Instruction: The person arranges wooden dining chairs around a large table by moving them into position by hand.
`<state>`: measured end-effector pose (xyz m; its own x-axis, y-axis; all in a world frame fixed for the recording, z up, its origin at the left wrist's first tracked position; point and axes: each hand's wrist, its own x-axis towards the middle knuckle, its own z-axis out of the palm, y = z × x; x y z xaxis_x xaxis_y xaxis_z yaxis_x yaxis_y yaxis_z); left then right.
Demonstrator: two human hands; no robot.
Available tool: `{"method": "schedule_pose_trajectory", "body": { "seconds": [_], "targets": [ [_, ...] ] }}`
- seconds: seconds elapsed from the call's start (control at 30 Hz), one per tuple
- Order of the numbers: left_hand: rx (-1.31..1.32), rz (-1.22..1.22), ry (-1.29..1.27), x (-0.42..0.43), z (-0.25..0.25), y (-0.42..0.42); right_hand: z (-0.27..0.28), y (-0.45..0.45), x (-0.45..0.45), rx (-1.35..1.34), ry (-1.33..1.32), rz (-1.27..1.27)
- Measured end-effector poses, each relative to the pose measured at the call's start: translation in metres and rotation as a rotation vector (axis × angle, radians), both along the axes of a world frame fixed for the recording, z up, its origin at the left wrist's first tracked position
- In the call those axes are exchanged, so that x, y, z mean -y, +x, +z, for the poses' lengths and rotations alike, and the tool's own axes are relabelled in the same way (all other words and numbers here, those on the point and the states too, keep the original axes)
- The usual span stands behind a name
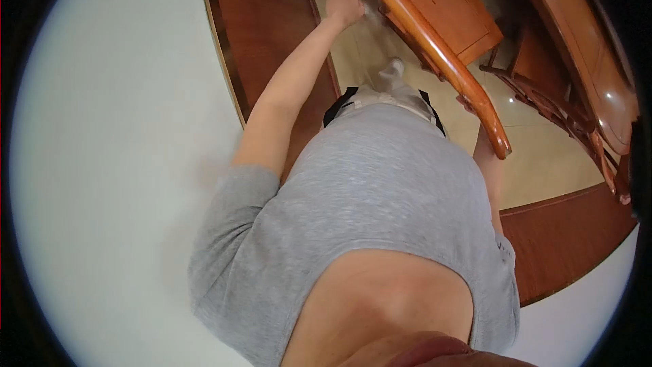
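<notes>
A glossy reddish-brown wooden armchair with a curved rail [428, 34] is in front of my body, its rail running diagonally from the top edge down to the right. At the upper left of the rail, my left hand [345, 5] is closed against the chair, with its thumb side up and the other fingers mostly hidden. My right hand [467, 104] is largely covered by the rail, and only a few curled fingertips show at its underside. The square panelled seat [445, 13] lies beyond the rail. Whether the chair legs touch the floor, I cannot tell.
More dark wooden furniture [584, 47] with a shiny curved top stands at the right. Reddish-brown wood panelling [261, 27] runs along the pale wall [115, 149] on my left and continues behind me. The floor [536, 163] is beige tile.
</notes>
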<state>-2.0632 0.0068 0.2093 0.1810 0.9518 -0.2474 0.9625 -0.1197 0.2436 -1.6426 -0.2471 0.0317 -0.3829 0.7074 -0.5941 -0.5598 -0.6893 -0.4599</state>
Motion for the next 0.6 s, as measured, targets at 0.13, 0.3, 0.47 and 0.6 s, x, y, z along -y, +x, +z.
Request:
{"method": "schedule_pose_trajectory", "body": {
  "seconds": [0.13, 0.3, 0.47, 0.6],
  "targets": [
    [-0.035, -0.241, 0.261, -0.035, -0.036, -0.009, 0.128, -0.049, -0.019, 0.478, 0.398, 0.041],
    [0.803, -0.039, -0.067, -0.056, -0.07, -0.04, 0.217, -0.078, -0.056, 0.334, 0.171, -0.113],
    [1.217, -0.304, -0.45, -0.066, -0.1, -0.054, 0.237, -0.096, -0.052, 0.543, 0.109, -0.067],
    [1.103, -0.712, -0.645, -0.118, -0.092, -0.041, 0.174, -0.071, -0.068, 0.184, -0.563, -0.081]
  ]
}}
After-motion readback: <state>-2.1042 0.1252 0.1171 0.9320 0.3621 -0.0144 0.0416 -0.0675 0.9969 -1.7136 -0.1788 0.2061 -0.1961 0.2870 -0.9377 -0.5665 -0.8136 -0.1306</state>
